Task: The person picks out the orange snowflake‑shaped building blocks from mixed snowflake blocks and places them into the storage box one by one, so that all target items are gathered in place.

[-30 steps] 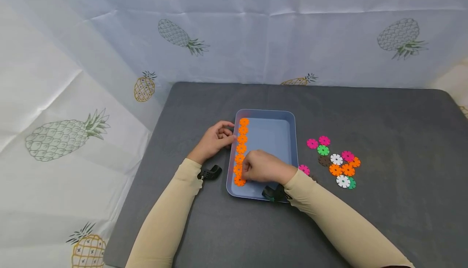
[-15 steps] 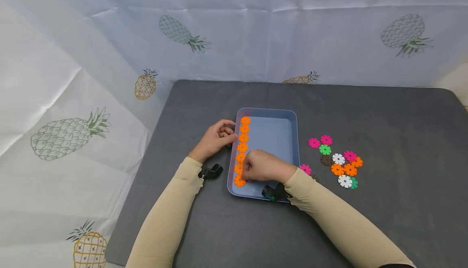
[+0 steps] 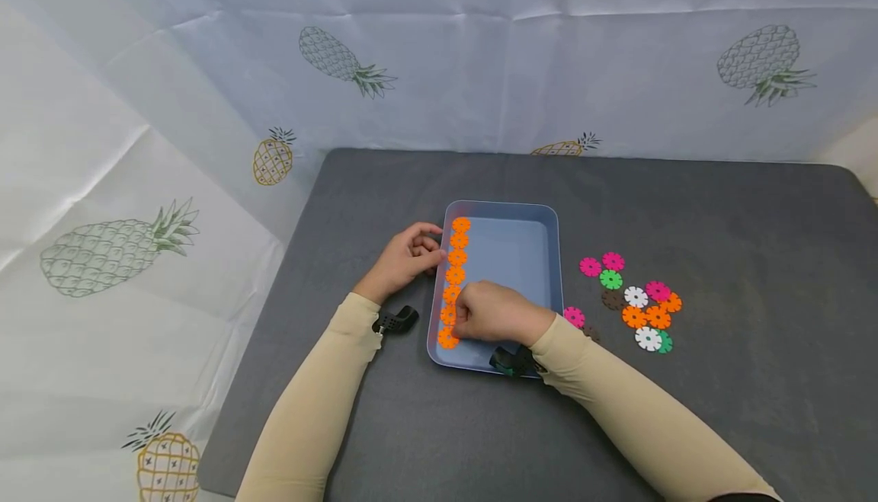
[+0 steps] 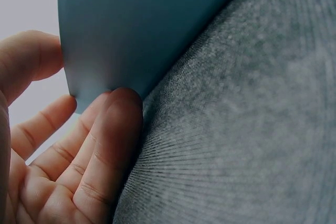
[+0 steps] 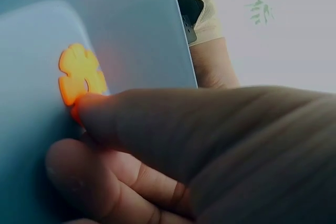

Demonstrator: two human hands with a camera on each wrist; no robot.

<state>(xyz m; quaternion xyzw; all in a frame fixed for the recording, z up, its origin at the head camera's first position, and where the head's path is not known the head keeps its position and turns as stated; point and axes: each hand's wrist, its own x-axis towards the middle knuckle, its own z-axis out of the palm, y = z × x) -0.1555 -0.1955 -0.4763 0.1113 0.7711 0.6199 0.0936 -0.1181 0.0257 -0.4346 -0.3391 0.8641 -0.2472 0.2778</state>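
Head view: on the bench [image 3: 754,319], a blue tray [image 3: 511,247] bears a column of orange discs [image 3: 456,276] along its left side. The left hand [image 3: 405,258], loosely bent, touches the tray's left wall; apart from it, the right hand [image 3: 497,313], curled, stands at the column's near end. Coloured discs [image 3: 634,318] lie right of the tray.

Left wrist view: fingertips [image 4: 125,103] meet the tray's outer wall.

Right wrist view: a fingertip [image 5: 97,111] touches an orange disc [image 5: 80,69]; whether it is pinched cannot be told.
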